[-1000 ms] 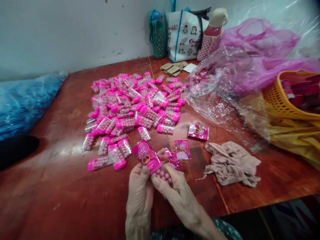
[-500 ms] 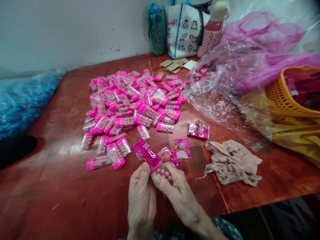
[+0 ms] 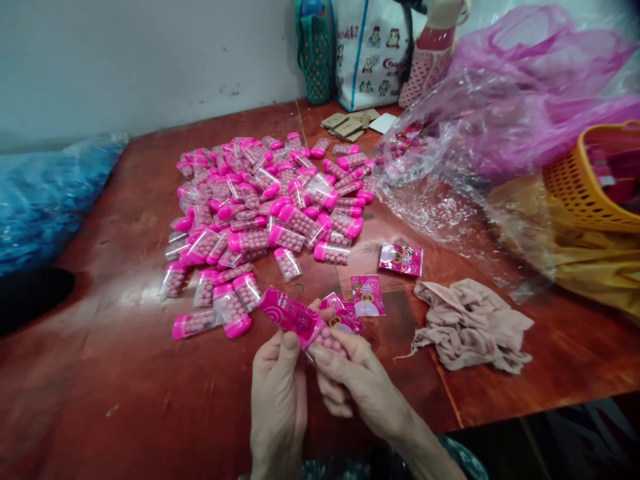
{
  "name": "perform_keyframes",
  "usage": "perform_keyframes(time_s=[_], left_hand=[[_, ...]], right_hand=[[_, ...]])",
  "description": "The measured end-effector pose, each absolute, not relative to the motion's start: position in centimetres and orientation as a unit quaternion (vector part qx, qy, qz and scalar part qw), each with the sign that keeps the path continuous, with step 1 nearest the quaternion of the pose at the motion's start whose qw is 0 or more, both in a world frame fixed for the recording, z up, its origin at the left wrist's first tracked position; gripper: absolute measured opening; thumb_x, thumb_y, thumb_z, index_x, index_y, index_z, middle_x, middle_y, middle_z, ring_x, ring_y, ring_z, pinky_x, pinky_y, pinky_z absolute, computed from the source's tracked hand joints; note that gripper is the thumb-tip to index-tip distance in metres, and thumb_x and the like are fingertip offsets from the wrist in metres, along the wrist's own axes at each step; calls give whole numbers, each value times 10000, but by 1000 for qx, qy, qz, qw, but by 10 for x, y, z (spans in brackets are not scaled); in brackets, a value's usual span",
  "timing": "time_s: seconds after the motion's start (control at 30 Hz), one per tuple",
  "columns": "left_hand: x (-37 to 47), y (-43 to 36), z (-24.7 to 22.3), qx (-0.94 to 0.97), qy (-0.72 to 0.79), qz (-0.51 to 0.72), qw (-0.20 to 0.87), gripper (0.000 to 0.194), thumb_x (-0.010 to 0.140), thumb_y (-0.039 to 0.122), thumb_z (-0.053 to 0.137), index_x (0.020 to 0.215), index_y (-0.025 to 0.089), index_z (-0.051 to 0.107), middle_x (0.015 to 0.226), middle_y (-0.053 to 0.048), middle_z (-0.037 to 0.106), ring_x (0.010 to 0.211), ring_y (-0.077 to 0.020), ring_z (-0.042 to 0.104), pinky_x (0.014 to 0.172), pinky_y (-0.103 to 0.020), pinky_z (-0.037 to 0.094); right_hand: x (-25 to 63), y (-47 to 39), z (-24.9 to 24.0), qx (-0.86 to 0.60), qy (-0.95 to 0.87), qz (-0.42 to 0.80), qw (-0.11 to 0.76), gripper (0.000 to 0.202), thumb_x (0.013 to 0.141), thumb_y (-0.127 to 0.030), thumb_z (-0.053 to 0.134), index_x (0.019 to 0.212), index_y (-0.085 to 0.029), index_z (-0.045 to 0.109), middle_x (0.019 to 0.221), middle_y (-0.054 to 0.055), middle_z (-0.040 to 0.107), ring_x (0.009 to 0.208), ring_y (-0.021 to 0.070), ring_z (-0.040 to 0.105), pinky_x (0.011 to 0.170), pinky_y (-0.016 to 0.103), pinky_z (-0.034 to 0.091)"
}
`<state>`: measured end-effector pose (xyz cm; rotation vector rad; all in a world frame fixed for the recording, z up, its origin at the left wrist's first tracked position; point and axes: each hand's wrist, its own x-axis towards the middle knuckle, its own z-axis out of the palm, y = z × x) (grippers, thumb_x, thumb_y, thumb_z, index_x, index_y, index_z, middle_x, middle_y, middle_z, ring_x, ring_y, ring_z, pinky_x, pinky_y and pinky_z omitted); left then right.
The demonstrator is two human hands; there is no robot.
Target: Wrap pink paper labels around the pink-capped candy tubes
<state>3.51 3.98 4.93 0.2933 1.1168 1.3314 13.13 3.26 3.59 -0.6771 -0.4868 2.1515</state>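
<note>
My right hand [image 3: 353,373] grips a clear container of pink balls [image 3: 327,340] near the table's front edge. A printed pink label [image 3: 293,317] extends up and left from the container. My left hand [image 3: 281,380] pinches the label's lower side, with the thumb on top. Just behind my hands lie loose pink labels [image 3: 369,295], and a folded pink packet [image 3: 401,259] is farther right. Beyond them spreads a big heap of clear containers with bright pink caps [image 3: 300,220], filled with pink balls.
A crumpled beige cloth [image 3: 473,323] lies at right. Behind it are clear plastic [image 3: 440,193] and a yellow basket [image 3: 575,180]. A bag of blue items [image 3: 50,200] is at left. Cardboard pieces [image 3: 347,125] and a white bag [image 3: 373,60] stand or lie by the wall.
The label in my hands has tilted and looks flatter. My right hand's lower fingers now show beneath the container. The view has shifted slightly.
</note>
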Motion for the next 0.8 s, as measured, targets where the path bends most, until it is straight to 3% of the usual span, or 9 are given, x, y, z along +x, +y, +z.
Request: perform_keyframes(time_s=[0.27, 0.37, 0.57, 0.7, 0.8], left_hand=[[33, 33, 47, 146, 538, 568, 605, 202, 662, 287, 731, 805, 145, 726, 772, -88, 731, 774, -235, 678, 710, -327, 542], [32, 33, 50, 156, 543, 573, 594, 196, 655, 314, 732, 761, 148, 724, 778, -86, 732, 798, -242, 675, 723, -328, 541], [32, 33, 56, 202, 529, 567, 598, 240, 759, 339, 629, 855, 138, 720, 919, -110, 718, 889, -244, 652, 747, -318, 532], [31, 32, 53, 184, 542, 529, 627, 176, 777, 256, 610, 831, 136, 726, 859, -98, 725, 829, -224, 662, 720, -301, 534], [29, 30, 48, 198, 529, 501, 655, 202, 782, 281, 605, 859, 134, 721, 819, -94, 724, 754, -213, 665, 647, -285, 544]], right_hand=[[129, 24, 46, -409, -301, 757, 411, 250, 866, -385, 536, 762, -161, 496, 585, -61, 384, 510, 46, 320, 438, 179, 232], [129, 24, 47, -393, -299, 774, 397, 241, 874, -382, 523, 766, -170, 481, 587, -61, 383, 510, 52, 314, 443, 190, 234], [125, 24, 49, -348, -285, 798, 402, 207, 859, -362, 551, 809, -170, 494, 609, -64, 356, 526, 54, 289, 457, 199, 222], [124, 23, 51, -383, -314, 763, 414, 200, 871, -360, 533, 840, -163, 532, 655, -52, 389, 569, 58, 329, 485, 191, 259], [127, 24, 48, -393, -314, 761, 410, 226, 872, -365, 528, 776, -161, 505, 606, -60, 384, 533, 56, 330, 464, 188, 255]])
